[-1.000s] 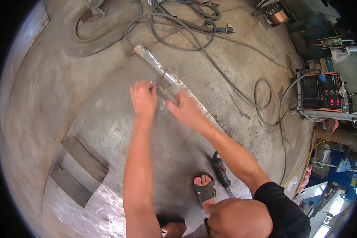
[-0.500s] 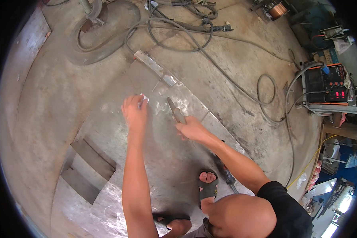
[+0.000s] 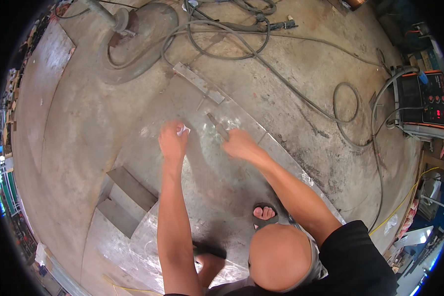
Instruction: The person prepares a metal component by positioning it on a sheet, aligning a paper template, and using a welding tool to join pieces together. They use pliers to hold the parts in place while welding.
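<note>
My left hand [image 3: 173, 142] is closed, pinching a small white crumpled scrap [image 3: 184, 130] whose material I cannot make out. It hovers over or rests on a large shiny metal sheet [image 3: 202, 187] on the floor. To its right, my right hand [image 3: 241, 145] is wrapped round a narrow tool [image 3: 220, 129]. The tool tapers to a dark tip that points up and to the left; its exact kind is unclear. Beyond the tip, a short metal bar [image 3: 197, 82] lies slantwise along the sheet's far edge.
A bent metal channel piece [image 3: 128, 201] lies left of my arms. Dark cables [image 3: 291, 86] loop across the concrete floor toward an orange and black power unit [image 3: 424, 101] at the right. A round metal stand base [image 3: 153, 54] is at the far left. My sandalled foot [image 3: 265, 213] stands nearby.
The view has shifted, showing more of the room's left side. My left fingers have drawn closer together round the white scrap. My right hand still holds the tool in about the same spot.
</note>
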The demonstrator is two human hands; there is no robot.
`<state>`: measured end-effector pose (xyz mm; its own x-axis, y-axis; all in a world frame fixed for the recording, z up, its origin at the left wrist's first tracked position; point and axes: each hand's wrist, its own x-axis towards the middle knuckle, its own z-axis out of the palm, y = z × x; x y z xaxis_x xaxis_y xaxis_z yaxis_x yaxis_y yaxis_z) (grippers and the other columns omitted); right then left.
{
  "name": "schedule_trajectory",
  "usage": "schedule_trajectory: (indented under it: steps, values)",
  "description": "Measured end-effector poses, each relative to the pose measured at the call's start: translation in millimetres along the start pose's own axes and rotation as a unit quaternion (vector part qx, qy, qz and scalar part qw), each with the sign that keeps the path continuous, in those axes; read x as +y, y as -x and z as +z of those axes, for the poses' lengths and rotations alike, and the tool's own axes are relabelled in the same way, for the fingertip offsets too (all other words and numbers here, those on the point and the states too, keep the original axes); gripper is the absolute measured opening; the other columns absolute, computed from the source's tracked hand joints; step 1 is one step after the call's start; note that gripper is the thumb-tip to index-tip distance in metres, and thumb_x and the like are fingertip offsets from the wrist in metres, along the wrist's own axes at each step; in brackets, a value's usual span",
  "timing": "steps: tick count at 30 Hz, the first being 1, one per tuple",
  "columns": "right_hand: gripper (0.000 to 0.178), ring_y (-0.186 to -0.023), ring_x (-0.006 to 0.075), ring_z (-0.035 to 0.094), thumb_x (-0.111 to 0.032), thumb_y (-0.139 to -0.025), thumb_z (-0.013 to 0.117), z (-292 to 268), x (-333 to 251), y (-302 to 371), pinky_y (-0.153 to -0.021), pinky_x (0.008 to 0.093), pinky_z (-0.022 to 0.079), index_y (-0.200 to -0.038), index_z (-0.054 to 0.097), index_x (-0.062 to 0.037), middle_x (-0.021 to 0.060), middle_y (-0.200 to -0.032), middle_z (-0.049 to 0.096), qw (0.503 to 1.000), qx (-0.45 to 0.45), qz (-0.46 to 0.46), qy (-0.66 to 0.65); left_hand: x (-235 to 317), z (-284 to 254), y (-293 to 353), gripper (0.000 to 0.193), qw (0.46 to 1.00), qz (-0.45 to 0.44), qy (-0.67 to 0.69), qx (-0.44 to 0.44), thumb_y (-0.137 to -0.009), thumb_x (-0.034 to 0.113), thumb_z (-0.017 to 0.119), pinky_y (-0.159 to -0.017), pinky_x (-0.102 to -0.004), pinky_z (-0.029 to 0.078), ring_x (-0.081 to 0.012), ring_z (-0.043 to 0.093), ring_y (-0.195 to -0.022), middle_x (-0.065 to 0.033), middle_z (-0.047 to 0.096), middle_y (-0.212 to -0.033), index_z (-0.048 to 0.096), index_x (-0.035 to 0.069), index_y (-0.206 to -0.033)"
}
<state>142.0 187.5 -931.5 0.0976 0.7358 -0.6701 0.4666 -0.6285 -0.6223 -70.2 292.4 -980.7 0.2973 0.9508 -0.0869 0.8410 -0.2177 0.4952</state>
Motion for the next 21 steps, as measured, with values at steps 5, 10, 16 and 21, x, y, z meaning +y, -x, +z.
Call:
schedule_trajectory:
  steps: [5, 10, 16, 21]
  values:
    - [0.022, -0.089, 0.0383, 0.073, -0.012, -0.08, 0.061, 0, -5, -5, -0.076, 0.0469, 0.058, -0.088, 0.074, 0.003, 0.0256, -0.09, 0.073, 0.966, 0.073, -0.07, 0.237, -21, -19, 16, 0.024, 0.997, -0.056, -0.047, -0.015, -0.077, 0.018, 0.081, -0.085, -0.0451, 0.053, -0.0325, 0.069, -0.1, -0.0092, 0.073, -0.101, 0.071, 0.011, -0.098]
    - [0.02, -0.088, 0.0341, 0.075, -0.01, -0.078, 0.065, -9, -13, -6, -0.078, 0.0442, 0.059, -0.089, 0.077, 0.0017, 0.0231, -0.088, 0.075, 0.953, 0.07, -0.095, 0.28, -39, -57, 4, 0.029, 0.983, -0.037, -0.164, -0.079, -0.078, 0.022, 0.08, -0.084, -0.0432, 0.054, -0.0325, 0.07, -0.1, -0.0111, 0.074, -0.105, 0.072, 0.011, -0.105]
    - [0.021, -0.068, 0.0328, 0.074, -0.01, -0.079, 0.062, -17, -6, 9, -0.072, 0.0426, 0.06, -0.078, 0.074, 0.0069, 0.02, -0.064, 0.07, 0.981, -0.016, 0.006, 0.193, 51, -21, 37, 0.032, 0.991, -0.031, 0.108, -0.074, -0.088, 0.031, 0.072, -0.075, -0.0434, 0.057, -0.0367, 0.074, -0.084, -0.0205, 0.075, -0.085, 0.076, 0.001, -0.098]
    - [0.025, -0.062, 0.0301, 0.071, -0.017, -0.082, 0.063, -10, -4, 4, -0.061, 0.0411, 0.057, -0.076, 0.071, 0.0061, 0.02, -0.065, 0.069, 0.999, -0.014, 0.01, 0.037, 89, 32, 80, 0.055, 0.796, -0.226, 0.475, -0.299, -0.109, 0.042, 0.042, -0.081, -0.0392, 0.057, -0.0268, 0.071, -0.09, -0.0193, 0.072, -0.107, 0.064, -0.007, -0.122]
